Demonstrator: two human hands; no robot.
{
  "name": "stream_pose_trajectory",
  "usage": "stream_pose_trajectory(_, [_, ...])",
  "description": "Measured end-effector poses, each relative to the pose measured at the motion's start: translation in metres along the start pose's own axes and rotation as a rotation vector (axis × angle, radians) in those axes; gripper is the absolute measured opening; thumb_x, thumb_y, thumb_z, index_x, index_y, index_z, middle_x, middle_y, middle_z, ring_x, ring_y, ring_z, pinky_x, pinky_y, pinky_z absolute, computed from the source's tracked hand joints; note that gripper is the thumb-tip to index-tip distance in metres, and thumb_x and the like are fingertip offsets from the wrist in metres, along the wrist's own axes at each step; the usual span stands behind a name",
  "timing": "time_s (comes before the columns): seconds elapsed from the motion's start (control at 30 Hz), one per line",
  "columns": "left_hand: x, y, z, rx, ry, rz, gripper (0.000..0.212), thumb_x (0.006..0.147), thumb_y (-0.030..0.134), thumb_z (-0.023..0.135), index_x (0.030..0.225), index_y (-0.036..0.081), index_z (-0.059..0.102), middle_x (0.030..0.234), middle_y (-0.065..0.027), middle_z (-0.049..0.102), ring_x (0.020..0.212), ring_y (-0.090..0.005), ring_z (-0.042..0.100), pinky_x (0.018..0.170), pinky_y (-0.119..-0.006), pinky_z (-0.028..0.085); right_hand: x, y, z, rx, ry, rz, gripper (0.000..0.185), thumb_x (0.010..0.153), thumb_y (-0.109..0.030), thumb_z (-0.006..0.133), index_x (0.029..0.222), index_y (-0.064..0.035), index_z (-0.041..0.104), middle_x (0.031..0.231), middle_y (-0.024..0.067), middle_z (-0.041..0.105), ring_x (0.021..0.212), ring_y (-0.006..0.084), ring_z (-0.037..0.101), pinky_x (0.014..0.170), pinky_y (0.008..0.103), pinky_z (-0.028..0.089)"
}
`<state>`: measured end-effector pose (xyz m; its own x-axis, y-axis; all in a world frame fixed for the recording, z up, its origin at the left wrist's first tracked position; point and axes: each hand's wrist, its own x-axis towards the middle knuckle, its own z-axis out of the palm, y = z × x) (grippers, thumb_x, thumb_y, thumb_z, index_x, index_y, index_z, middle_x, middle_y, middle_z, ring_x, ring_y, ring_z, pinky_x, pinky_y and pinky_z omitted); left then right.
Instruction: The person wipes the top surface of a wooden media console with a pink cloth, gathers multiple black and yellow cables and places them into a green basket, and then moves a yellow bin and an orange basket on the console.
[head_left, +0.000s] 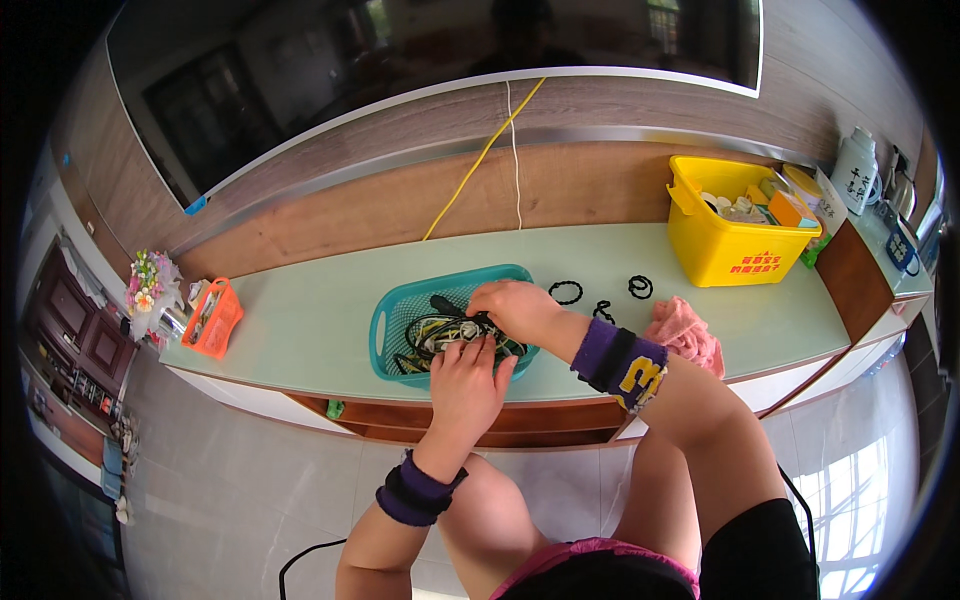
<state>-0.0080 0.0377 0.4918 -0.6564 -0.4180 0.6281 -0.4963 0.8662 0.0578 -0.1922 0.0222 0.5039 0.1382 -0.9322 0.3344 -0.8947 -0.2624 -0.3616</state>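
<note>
A teal plastic basket (380, 315) full of tangled black, white and yellow cables (439, 330) stands on the glass-topped cabinet in front of me. My left hand (469, 382) reaches over its near rim, with the fingertips resting on the cables. My right hand (517, 307) comes over the basket's right side, its fingers bent down at a black cable; whether they grip it is hard to see. Three black coiled bands, one of them a loop (565, 292), lie right of the basket. Beside them is a crumpled pink cloth (684, 334).
A yellow plastic bin (739, 251) filled with boxes stands at the back right. An orange basket (217, 319) and a bouquet (150, 289) are at the left end. The television (420, 67) hangs above, with yellow and white cables running down the wall. A thermos jug (855, 172) stands far right.
</note>
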Motion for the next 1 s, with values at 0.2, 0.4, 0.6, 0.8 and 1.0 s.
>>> stream_pose_trajectory(0.2, [0.003, -0.002, 0.000, -0.023, -0.073, -0.018, 0.037, 0.090, 0.032, 0.067, 0.111, 0.002, 0.069, 0.110, -0.0074, 0.067, 0.103, -0.0265, 0.058, 0.084, -0.043, 0.045, 0.000, -0.005, -0.002, -0.151, -0.047, 0.035, 0.031, 0.083, -0.007, 0.062, 0.111, -0.0175, 0.072, 0.118, 0.0020, 0.067, 0.113, 0.0271, 0.059, 0.096, 0.0384, 0.050])
stream_pose_trajectory(0.4, [-0.001, 0.000, 0.001, -0.047, 0.019, 0.003, 0.038, 0.088, 0.030, 0.069, 0.114, 0.002, 0.068, 0.117, -0.0105, 0.060, 0.108, -0.0303, 0.054, 0.088, -0.044, 0.043, -0.012, -0.001, -0.002, -0.142, 0.319, -0.160, 0.031, 0.080, -0.007, 0.066, 0.110, -0.0161, 0.072, 0.114, 0.0011, 0.066, 0.109, 0.0258, 0.059, 0.093, 0.0390, 0.050])
stream_pose_trajectory(0.6, [0.004, 0.013, -0.012, -0.018, 0.061, 0.037, 0.039, 0.087, 0.026, 0.069, 0.117, 0.002, 0.066, 0.127, -0.0120, 0.055, 0.120, -0.0346, 0.047, 0.099, -0.047, 0.039, -0.031, 0.003, -0.029, 0.027, 0.511, -0.196, 0.027, 0.082, -0.003, 0.065, 0.107, -0.0121, 0.070, 0.114, 0.0054, 0.065, 0.105, 0.0294, 0.059, 0.090, 0.0403, 0.051])
stream_pose_trajectory(0.8, [0.026, 0.056, -0.017, -0.198, 0.105, 0.214, 0.038, 0.084, 0.018, 0.070, 0.118, 0.002, 0.065, 0.123, -0.0119, 0.060, 0.117, -0.0340, 0.052, 0.099, -0.046, 0.042, -0.069, 0.051, -0.060, -0.007, 0.595, -0.027, 0.029, 0.083, -0.003, 0.065, 0.110, -0.0122, 0.069, 0.114, 0.0076, 0.064, 0.105, 0.0305, 0.059, 0.092, 0.0413, 0.050])
stream_pose_trajectory(1.0, [0.035, 0.101, 0.016, -0.411, -0.001, 0.310, 0.039, 0.083, 0.008, 0.068, 0.121, -0.001, 0.061, 0.122, -0.0134, 0.061, 0.116, -0.0341, 0.056, 0.097, -0.043, 0.048, -0.122, 0.106, -0.077, -0.056, 0.553, 0.220, 0.029, 0.083, -0.008, 0.064, 0.111, -0.0130, 0.069, 0.113, 0.0080, 0.065, 0.106, 0.0313, 0.059, 0.093, 0.0409, 0.050])
